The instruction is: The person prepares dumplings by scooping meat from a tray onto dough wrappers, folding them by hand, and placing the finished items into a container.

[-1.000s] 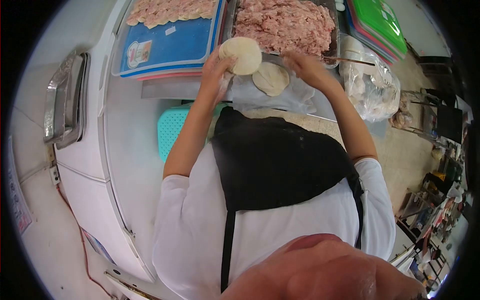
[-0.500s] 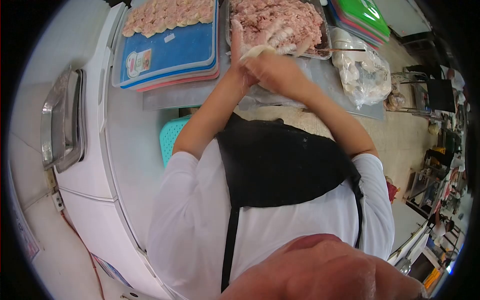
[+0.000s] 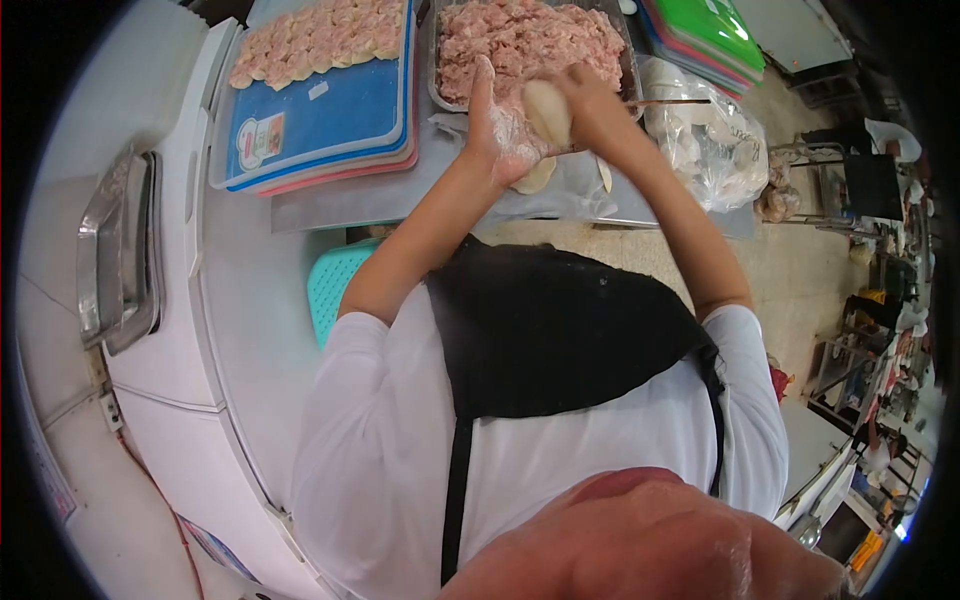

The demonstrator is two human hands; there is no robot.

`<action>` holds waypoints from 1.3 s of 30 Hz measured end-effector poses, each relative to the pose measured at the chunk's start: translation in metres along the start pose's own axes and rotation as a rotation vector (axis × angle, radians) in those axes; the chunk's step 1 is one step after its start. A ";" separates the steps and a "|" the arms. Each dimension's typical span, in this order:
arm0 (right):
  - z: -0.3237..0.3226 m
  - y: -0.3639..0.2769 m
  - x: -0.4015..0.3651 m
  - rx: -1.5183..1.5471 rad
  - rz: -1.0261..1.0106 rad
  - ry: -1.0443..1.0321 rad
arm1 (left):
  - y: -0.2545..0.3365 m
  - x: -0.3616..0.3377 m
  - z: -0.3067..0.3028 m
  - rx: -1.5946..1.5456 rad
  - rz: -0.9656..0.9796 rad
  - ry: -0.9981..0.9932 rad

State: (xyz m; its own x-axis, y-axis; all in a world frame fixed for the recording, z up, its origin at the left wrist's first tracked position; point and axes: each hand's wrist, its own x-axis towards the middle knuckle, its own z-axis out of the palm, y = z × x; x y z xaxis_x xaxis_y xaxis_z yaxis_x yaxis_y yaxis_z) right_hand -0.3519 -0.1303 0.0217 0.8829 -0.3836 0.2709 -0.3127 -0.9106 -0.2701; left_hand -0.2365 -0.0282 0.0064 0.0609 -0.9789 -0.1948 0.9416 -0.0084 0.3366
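Just in front of the meat tray, my left hand (image 3: pixel 503 133) is open, its palm turned up and whitened with flour. My right hand (image 3: pixel 592 103) has its fingers closed on a pale round dumpling wrapper (image 3: pixel 546 110), held upright close beside the left palm. Below the hands, more wrappers (image 3: pixel 537 177) lie on a clear plastic bag (image 3: pixel 570 200) on the metal table. Pink ground meat (image 3: pixel 520 42) fills the tray (image 3: pixel 436 92) beyond my hands, and a thin stick (image 3: pixel 672 102) sticks out at its right.
To the left, rows of filled dumplings (image 3: pixel 315 42) cover part of a blue-lidded stack of trays (image 3: pixel 340 115). Green and coloured lids (image 3: pixel 712 40) stand at the back right. A plastic bag of white rounds (image 3: pixel 700 135) sits at the table's right, and a turquoise basket (image 3: pixel 333 285) is below the left edge.
My hands have come apart and nearer to me. The wrapper that lay between them is now upright in my right hand, and the left palm shows. The view has shifted slightly.
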 end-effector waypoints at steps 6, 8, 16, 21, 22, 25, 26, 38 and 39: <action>0.027 0.005 0.001 0.048 -0.051 0.062 | -0.005 0.005 -0.008 -0.047 0.077 0.102; 0.020 0.033 0.008 0.069 0.138 -0.025 | -0.001 -0.006 0.002 -0.119 -0.047 0.008; 0.037 -0.010 -0.011 0.300 0.176 -0.007 | -0.008 0.026 -0.091 -0.347 -0.224 -0.435; 0.009 0.023 -0.024 -0.125 0.191 -0.273 | 0.034 -0.037 -0.042 0.516 0.254 0.017; 0.006 0.017 -0.026 -0.058 0.193 -0.290 | 0.040 -0.036 -0.049 0.699 0.396 0.067; 0.017 0.009 -0.026 0.207 0.164 -0.219 | 0.041 -0.033 -0.083 1.037 0.390 0.159; 0.023 0.005 -0.025 0.306 0.149 -0.176 | 0.039 -0.034 -0.085 1.184 0.334 0.158; 0.069 0.139 -0.101 0.040 0.256 -0.519 | 0.001 -0.009 -0.155 1.705 0.639 0.285; 0.072 0.149 -0.103 0.094 0.256 -0.536 | 0.001 -0.012 -0.157 1.709 0.675 0.373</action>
State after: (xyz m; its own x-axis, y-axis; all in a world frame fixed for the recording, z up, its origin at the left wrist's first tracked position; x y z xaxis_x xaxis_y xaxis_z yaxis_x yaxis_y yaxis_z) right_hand -0.4638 -0.2151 -0.1123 0.8446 -0.4357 -0.3112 -0.5284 -0.7723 -0.3527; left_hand -0.1844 0.0157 -0.1354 0.5147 -0.8168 0.2608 -0.5587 -0.0887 0.8246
